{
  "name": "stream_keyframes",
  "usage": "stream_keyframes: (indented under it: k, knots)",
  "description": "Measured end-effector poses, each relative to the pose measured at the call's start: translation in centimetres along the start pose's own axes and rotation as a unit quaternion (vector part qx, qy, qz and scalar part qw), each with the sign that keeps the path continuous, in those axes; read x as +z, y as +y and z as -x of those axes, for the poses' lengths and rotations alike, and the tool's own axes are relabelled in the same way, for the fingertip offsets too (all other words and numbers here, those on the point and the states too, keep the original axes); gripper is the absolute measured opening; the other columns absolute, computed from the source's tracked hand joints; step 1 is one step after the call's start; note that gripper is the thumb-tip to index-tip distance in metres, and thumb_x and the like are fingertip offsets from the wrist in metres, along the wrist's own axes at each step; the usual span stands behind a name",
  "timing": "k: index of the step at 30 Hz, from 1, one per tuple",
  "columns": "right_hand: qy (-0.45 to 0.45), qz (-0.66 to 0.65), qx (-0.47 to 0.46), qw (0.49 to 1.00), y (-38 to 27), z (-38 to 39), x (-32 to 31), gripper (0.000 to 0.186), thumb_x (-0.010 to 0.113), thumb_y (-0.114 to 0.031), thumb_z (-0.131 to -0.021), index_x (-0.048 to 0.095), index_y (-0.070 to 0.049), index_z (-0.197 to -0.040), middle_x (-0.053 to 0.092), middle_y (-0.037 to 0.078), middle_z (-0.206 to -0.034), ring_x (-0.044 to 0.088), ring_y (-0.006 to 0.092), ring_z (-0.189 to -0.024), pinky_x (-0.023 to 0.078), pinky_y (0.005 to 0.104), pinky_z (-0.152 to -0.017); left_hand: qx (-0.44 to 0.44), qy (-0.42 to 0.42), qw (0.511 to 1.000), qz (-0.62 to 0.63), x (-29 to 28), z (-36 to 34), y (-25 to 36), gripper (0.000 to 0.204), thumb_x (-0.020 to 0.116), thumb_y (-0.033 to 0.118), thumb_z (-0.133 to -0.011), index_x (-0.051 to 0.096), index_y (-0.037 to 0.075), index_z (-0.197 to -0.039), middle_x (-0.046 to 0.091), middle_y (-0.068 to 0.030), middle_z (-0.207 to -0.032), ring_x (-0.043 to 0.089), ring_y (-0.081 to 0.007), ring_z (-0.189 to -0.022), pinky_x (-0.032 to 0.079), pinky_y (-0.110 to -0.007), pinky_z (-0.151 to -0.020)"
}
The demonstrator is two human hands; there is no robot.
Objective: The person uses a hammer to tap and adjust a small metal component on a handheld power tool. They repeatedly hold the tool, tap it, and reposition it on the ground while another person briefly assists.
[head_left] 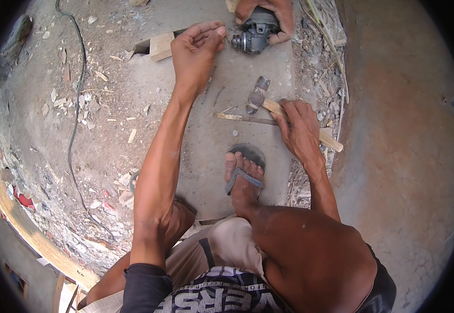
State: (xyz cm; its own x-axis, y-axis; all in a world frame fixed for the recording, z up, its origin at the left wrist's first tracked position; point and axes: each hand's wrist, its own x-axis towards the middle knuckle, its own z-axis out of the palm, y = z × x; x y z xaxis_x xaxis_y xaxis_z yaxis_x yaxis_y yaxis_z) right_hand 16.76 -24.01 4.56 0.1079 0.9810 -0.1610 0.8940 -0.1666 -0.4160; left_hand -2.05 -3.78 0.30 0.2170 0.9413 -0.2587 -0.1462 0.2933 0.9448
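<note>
one hammer [256, 99], head lying on concrete slab [206, 161], right hand [301, 128] closed round wooden handle. thin flat bar [242, 118] just beside it, running toward right thumb; contact, can't tell. careless lift could knock bar. slack grip could drop hammer on bare toes of sandaled foot [245, 175]. left hand [196, 60] pinched narrow, contents can't tell, fingertips near spindle [236, 41] of grinder [261, 31] in co-worker's hand [285, 20]: if live, accidental start could catch them. cable [75, 78] on left: snag risk if stepped over.
</note>
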Motion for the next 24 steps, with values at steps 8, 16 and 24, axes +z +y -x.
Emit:
stream_keyframes:
  k: [8, 16, 24]
  knots:
    - [-0.086, -0.176, 0.199, 0.96, -1.6, 0.2, -3.0, 0.031, 0.076, -0.019, -0.093, 0.068, 0.0, -0.115, 0.073, 0.018, -0.094, 0.067, 0.0294, -0.071, 0.051, 0.0365, -0.065, 0.104, -0.017, 0.989, -0.103, 0.7, -0.1, -0.8, 0.017, 0.07, 0.01, -0.1, 0.075, -0.003, -0.109, 0.076, -0.0078, -0.099, 0.071, -0.013, -0.09, 0.06, -0.027, -0.083]
    - [-0.031, -0.309, 0.141, 0.94, -2.5, 0.3, -4.3, 0.028, 0.07, -0.018, -0.1, 0.067, 0.001, -0.12, 0.069, 0.01, -0.087, 0.058, 0.0104, -0.077, 0.047, 0.0296, -0.067, 0.208, -0.049, 0.959, -0.184, 0.6, -0.6, -1.3, 0.017, 0.066, 0.006, -0.101, 0.074, -0.005, -0.112, 0.076, -0.0078, -0.099, 0.071, -0.0133, -0.091, 0.062, -0.028, -0.084]
    - [-0.005, -0.408, 0.176, 0.896, -3.6, -0.5, -5.5, 0.034, 0.062, -0.026, -0.107, 0.063, -0.001, -0.129, 0.06, -0.001, -0.084, 0.049, 0.0057, -0.076, 0.04, 0.0244, -0.066, 0.303, -0.082, 0.917, -0.246, 0.0, -1.2, -1.5, 0.016, 0.065, 0.003, -0.101, 0.076, -0.002, -0.112, 0.078, -0.0074, -0.097, 0.073, -0.0133, -0.089, 0.061, -0.028, -0.083]
